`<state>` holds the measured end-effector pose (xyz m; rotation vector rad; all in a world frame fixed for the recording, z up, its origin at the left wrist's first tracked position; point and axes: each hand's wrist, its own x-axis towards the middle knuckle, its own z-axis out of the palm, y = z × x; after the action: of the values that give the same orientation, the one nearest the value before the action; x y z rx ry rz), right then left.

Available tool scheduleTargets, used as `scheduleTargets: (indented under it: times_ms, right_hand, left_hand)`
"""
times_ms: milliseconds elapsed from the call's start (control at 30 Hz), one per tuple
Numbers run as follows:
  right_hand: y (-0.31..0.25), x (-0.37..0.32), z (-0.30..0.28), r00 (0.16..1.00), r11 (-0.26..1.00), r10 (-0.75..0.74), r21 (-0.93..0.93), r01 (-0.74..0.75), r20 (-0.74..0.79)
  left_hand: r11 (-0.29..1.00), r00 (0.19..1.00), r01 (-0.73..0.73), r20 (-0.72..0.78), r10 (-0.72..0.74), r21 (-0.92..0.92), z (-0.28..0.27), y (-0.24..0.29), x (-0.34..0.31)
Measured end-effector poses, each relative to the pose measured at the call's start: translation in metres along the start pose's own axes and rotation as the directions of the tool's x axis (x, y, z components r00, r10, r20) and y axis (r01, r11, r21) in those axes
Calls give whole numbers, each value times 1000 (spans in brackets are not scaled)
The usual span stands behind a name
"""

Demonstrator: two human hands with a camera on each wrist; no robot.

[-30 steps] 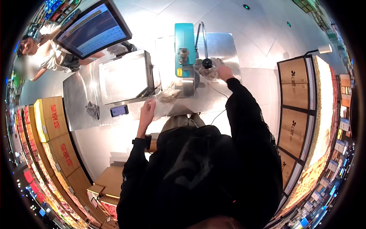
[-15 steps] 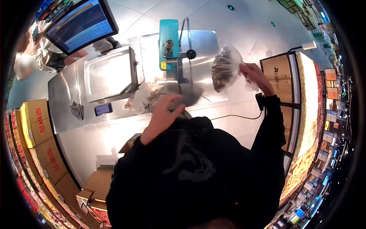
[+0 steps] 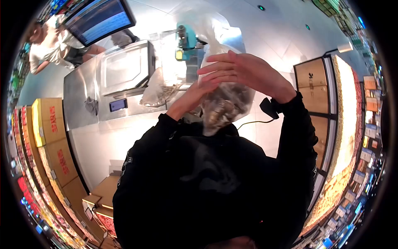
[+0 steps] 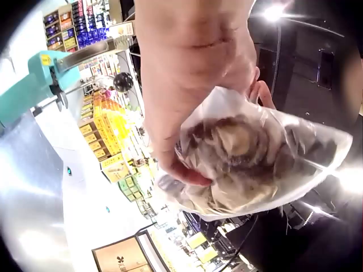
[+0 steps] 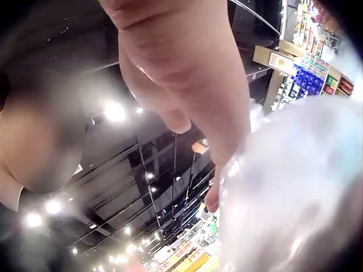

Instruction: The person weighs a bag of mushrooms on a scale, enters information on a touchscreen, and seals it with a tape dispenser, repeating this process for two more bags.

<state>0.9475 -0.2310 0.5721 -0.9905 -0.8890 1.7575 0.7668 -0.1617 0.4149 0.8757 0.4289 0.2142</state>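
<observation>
A clear plastic bag of brown and pale pieces is raised in front of my chest, its twisted neck pointing away from me in the head view. My left hand grips the bag, with a fingertip pressed into its side in the left wrist view. My right hand reaches across the bag with its fingers extended, overlapping the left fingers. In the right wrist view, the right thumb stands away from the blurred bag. Behind the bag is a teal machine with a black-knobbed lever.
Another clear bag lies on the steel table, near a phone and a crumpled grey cloth-like item. Beyond stand a flat silver scale-like unit and a monitor. A person is at far left; cartons stand right.
My right hand has lifted the bag from beside the machine, out to the right, then back before my chest. My left hand has moved rightward from the table's front edge and joined it.
</observation>
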Motion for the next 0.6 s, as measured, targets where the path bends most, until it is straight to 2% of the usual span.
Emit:
scheduleTargets:
  times_ms: [33,67,100,133,167,233,267,300,333,367,400,433,467,500,533,567,600]
  right_hand:
    - [-3,1,8,1000,1000,-4,-6,4,25]
    - [-8,0,16,995,971,-87,-221,95,45]
    - [-13,0,22,982,886,-168,-423,187,83]
    - [-4,4,17,934,740,-346,-587,328,86]
    - [-1,5,15,856,485,-517,-813,321,29]
    - [23,21,16,658,313,-750,-911,270,-63]
    - [53,37,2,681,442,-710,-866,234,-178]
    - [90,56,-1,638,311,-755,-939,149,-149]
    - [101,55,23,893,740,-333,-671,49,-303]
    - [128,67,34,904,738,-318,-673,47,-286]
    - [154,85,43,912,732,-315,-679,57,-263]
    - [167,87,67,955,792,-146,-609,-45,-260]
    - [192,99,72,918,692,-365,-705,154,-157]
    - [220,111,75,831,545,-556,-769,334,-33]
    - [228,124,79,840,547,-543,-767,335,-20]
    - [233,143,85,823,590,-567,-679,438,38]
    - [238,157,90,801,626,-593,-577,525,86]
  left_hand:
    - [992,997,56,-49,-62,-113,-7,2,-9]
    - [993,997,36,-67,-43,-109,-12,5,-18]
    - [991,998,31,-48,-37,-132,-17,9,-26]
    - [987,999,25,-28,-29,-157,-22,13,-36]
    - [987,999,-3,-45,-4,-160,-28,17,-45]
    - [988,984,-45,-179,19,-145,-38,24,-68]
    - [986,989,-26,-145,2,-165,-41,33,-80]
    - [982,986,-47,-166,17,-181,-47,27,-92]
    - [998,978,-40,-207,28,-55,-54,16,-104]
    - [995,968,-40,-242,61,89,-66,12,-109]
    - [995,958,-46,-279,67,83,-78,4,-113]
    - [998,947,-34,-318,51,58,-87,-12,-124]
    - [976,905,87,-426,6,199,-96,-17,-140]
    - [980,898,82,-441,7,182,-108,-21,-157]
    - [990,940,111,-334,-76,87,-116,-13,-175]
    - [989,967,148,-210,-145,0,-128,-8,-191]
    - [973,945,226,-231,-230,-47,-141,-9,-196]
